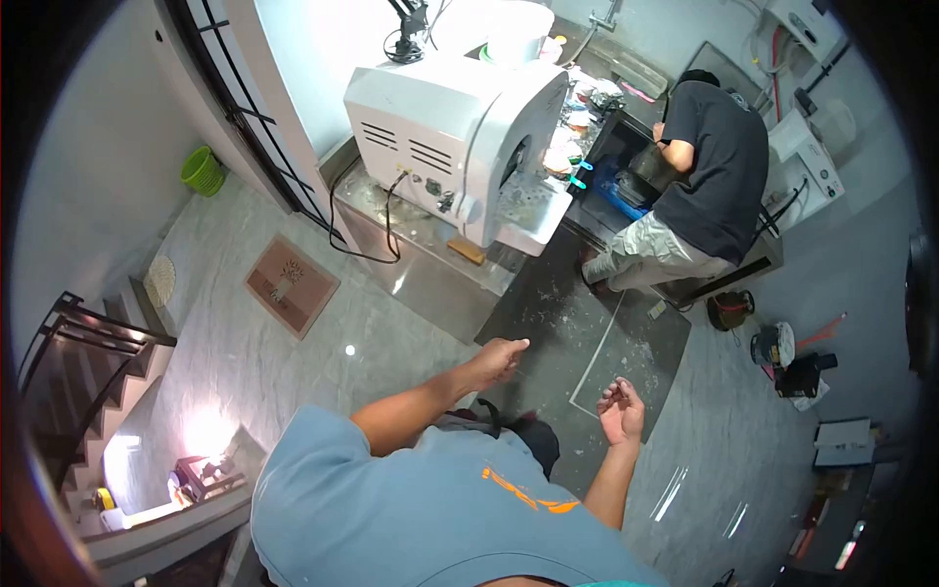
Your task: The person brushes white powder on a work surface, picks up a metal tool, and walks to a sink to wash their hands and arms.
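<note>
My left hand [501,362] is held out in front of my body, its fingers curled in and the thumb pointing forward; I see nothing in it. To its right, my right hand [622,414] is turned palm up with its fingers loosely bent and apart, holding nothing. Both hands hang in the air above a dark floor mat [548,342], touching nothing. Ahead of my left hand, a large white machine [430,147] with vents and a cable stands on a low counter [430,284].
A person in a dark shirt [719,166] bends over an open cabinet [611,161] at a cluttered bench. A brown doormat [291,286] and green basket [203,172] are on the left, near a stair railing [112,333]. Buckets and a black box [800,377] stand along the right wall.
</note>
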### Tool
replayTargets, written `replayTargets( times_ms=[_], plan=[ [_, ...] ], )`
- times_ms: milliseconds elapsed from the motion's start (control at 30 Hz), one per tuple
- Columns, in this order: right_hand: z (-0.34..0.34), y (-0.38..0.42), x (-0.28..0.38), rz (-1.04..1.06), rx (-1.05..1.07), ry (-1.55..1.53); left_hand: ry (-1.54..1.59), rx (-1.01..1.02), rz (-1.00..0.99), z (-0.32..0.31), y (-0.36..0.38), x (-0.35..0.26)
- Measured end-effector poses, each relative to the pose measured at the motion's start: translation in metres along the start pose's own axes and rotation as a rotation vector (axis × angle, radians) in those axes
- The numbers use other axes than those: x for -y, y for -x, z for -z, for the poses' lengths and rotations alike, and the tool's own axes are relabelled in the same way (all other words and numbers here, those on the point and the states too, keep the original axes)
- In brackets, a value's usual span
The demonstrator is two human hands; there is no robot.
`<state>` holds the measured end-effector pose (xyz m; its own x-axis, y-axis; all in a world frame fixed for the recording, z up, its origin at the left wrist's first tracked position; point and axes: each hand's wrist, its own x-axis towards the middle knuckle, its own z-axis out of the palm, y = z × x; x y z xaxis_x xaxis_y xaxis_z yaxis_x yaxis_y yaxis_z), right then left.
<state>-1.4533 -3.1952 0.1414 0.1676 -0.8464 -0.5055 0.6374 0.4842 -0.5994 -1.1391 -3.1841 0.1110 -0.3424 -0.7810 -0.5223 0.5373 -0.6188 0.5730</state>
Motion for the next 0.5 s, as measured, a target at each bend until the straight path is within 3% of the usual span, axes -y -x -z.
replayTargets(
  times_ms=[100,200,300,500],
  plan=[
    [0.013,-0.067,0.034,-0.109,0.012,0.012,-0.017,-0.161,-0.055,-0.007,-0.020,-0.009],
    [-0.019,-0.138,0.069,-0.207,0.096,0.135,0.146,-0.243,-0.080,0.014,-0.048,-0.002],
    [-0.066,-0.212,0.104,-0.301,0.328,0.274,0.486,-0.393,-0.185,0.014,-0.071,0.009],
    [-0.162,-0.281,0.161,-0.426,0.686,0.533,0.616,-0.676,-0.421,-0.052,-0.084,-0.012]
  ],
)
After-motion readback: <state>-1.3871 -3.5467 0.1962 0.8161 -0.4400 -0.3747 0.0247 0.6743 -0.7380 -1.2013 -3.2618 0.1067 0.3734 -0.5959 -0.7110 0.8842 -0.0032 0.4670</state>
